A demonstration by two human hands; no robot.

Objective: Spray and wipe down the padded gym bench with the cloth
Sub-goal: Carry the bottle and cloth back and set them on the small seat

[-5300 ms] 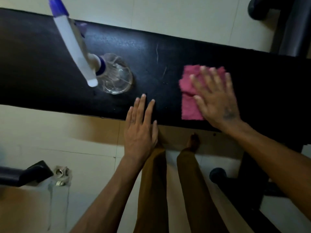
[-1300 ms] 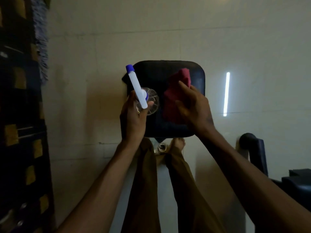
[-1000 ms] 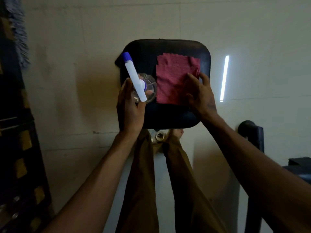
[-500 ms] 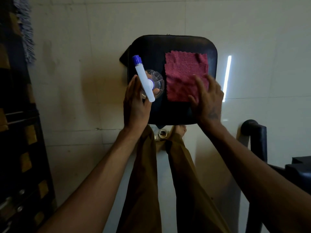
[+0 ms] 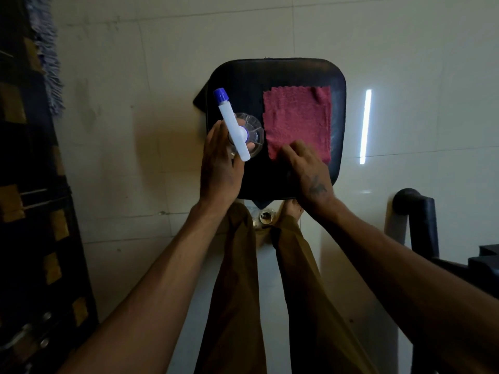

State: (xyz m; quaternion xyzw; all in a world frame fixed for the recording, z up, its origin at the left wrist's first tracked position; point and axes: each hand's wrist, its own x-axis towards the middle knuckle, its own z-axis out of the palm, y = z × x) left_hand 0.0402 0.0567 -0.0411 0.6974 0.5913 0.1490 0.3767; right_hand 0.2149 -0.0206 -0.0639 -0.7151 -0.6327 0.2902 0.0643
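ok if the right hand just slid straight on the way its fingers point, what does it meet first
The right hand already has its fingertips on the near edge of the red cloth, so it would probably push the cloth along the black pad toward its far edge.

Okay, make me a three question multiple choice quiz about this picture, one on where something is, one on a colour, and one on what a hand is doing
1. Where does the cloth lie on the black pad?
A. On its right part
B. On the floor beside it
C. Draped over the bottle

2. What colour is the spray bottle's nozzle tip?
A. Red
B. Blue
C. Green

3. What is the left hand doing?
A. Hanging free
B. Pressing the cloth
C. Holding the spray bottle

Answers:
1 A: the cloth is spread flat on the right part of the pad, beside the bottle.
2 B: the spray bottle ends in a blue tip.
3 C: the left hand wraps the bottle, while the right hand touches the cloth's near edge.
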